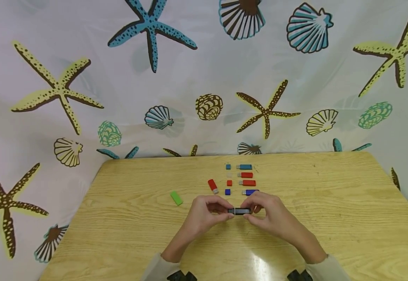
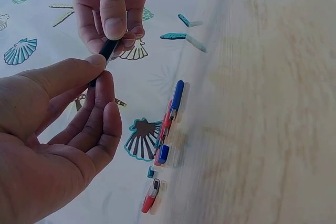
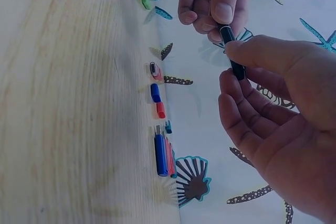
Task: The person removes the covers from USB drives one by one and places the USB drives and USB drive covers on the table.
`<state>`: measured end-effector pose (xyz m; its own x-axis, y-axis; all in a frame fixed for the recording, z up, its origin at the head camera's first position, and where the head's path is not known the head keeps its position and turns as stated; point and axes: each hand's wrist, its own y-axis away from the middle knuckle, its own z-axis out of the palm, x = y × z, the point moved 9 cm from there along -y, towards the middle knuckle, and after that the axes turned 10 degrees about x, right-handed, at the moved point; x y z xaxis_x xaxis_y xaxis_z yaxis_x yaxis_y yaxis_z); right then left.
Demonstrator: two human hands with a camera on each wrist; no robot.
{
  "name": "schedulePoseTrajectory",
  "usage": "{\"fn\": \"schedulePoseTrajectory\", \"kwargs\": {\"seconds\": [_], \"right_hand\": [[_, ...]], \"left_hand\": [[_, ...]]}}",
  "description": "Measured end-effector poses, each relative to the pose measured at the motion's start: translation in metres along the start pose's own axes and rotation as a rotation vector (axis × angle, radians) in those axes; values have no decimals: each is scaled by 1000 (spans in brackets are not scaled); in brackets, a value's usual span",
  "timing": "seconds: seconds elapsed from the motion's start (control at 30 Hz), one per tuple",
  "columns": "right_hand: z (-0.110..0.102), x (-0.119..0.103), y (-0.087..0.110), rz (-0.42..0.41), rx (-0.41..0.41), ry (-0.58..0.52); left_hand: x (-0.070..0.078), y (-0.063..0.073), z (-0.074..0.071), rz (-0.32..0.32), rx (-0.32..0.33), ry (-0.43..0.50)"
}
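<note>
A black USB stick (image 1: 240,211) with a pale line near its left end is held level between both hands above the table. My left hand (image 1: 203,214) pinches its left end, the cap end, between thumb and fingers. Thumb and fingertips of my right hand (image 1: 272,215) grip the body at the other end. In the right wrist view the black stick (image 3: 237,71) shows the pale ring close to the left hand's fingertips. Just behind the right hand lies a blue USB stick (image 1: 249,192), partly overlapped by its fingers.
Behind the hands lie a teal USB stick (image 1: 246,167) and two red ones, the nearer red stick (image 1: 249,183) included. Beside them sit a teal cap (image 1: 228,166), red cap (image 1: 229,182) and blue cap (image 1: 227,192). Further left are another red stick (image 1: 212,185) and a green piece (image 1: 176,198).
</note>
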<state>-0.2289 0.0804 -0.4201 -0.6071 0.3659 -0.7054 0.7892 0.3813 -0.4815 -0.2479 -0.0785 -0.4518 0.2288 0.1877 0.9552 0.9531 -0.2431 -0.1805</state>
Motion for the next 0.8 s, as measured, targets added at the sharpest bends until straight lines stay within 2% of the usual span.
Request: {"fn": "schedulePoseTrajectory", "kwargs": {"seconds": [0.47, 0.8], "right_hand": [[1, 6, 4, 43, -39, -40], [-4, 0, 2, 0, -14, -46]], "left_hand": [[-1, 1, 0, -18, -7, 11], [2, 0, -1, -14, 2, 6]]}}
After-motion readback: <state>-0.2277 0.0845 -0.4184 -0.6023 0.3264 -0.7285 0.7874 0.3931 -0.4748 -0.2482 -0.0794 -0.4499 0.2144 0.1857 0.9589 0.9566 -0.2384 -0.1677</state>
